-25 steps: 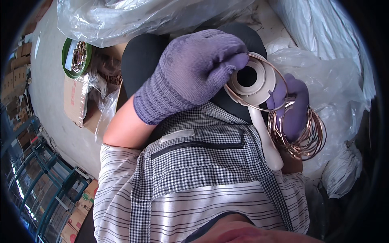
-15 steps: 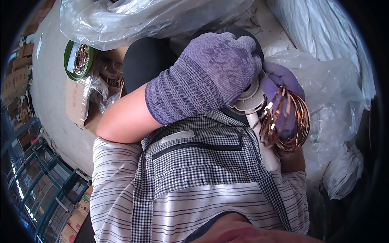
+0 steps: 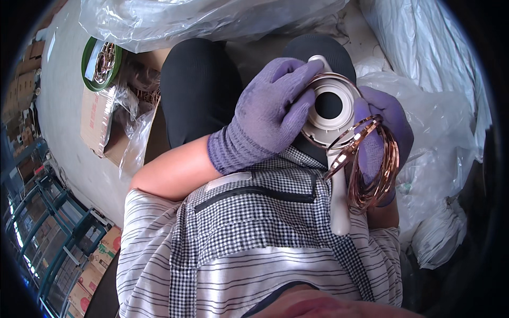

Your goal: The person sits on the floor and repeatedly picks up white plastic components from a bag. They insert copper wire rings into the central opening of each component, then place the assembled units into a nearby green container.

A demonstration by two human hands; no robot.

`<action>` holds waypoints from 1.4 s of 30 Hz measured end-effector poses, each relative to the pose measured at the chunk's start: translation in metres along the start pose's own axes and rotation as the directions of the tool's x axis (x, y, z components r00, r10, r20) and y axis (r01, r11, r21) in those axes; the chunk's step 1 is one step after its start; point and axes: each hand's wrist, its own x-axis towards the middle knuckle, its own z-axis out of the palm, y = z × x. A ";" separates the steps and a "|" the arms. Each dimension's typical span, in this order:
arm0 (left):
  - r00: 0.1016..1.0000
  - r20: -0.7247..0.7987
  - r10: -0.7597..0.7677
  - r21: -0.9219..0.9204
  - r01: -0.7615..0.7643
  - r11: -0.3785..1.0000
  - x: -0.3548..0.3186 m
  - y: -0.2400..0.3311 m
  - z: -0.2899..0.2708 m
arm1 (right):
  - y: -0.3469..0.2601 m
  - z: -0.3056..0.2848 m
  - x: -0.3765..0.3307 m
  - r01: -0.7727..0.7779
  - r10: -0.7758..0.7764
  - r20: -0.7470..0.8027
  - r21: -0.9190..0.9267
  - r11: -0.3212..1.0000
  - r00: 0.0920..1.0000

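Between my knees sits a cream plastic piece point(image 3: 343, 114), round with a dark central hole and a long rounded handle point(image 3: 340, 212) running toward my apron. A thin copper-coloured ring circles its rim. My left hand point(image 3: 270, 108), in a purple knit glove, pinches the left edge of the rim; whether its fingertips are on the ring, the plastic or both I cannot tell. My right hand point(image 3: 389, 114), gloved alike, is closed at the right edge. A bunch of thin, shiny copper-coloured rings point(image 3: 391, 169) hangs looped around its fingers, partly over the handle.
On the left, a green-rimmed round container point(image 3: 86, 66) of similar rings rests above an open cardboard box point(image 3: 98, 124) with plastic film inside. Clear plastic sheeting point(image 3: 212, 21) lies beyond my knees, with more bags point(image 3: 435, 122) on the right. Blue-green metal racks point(image 3: 69, 233) stand far left.
My left hand has drawn back left and turned, uncovering the round plastic piece and its hole. The handle end has moved slightly away from me. The rings still hang from my right hand.
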 end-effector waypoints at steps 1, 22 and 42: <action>0.997 -0.017 0.069 0.001 -0.069 0.998 0.007 -0.005 0.002 | 0.002 0.001 0.001 0.027 -0.025 -0.045 0.032 0.999 0.999; 0.999 0.051 0.014 -0.157 -0.006 0.988 0.026 -0.001 0.005 | 0.018 -0.013 0.002 -0.124 0.120 0.063 0.071 0.990 0.991; 0.935 0.100 0.339 -0.010 -0.340 0.940 0.016 -0.022 0.003 | 0.028 -0.013 -0.008 -0.515 0.470 0.229 0.524 0.678 0.852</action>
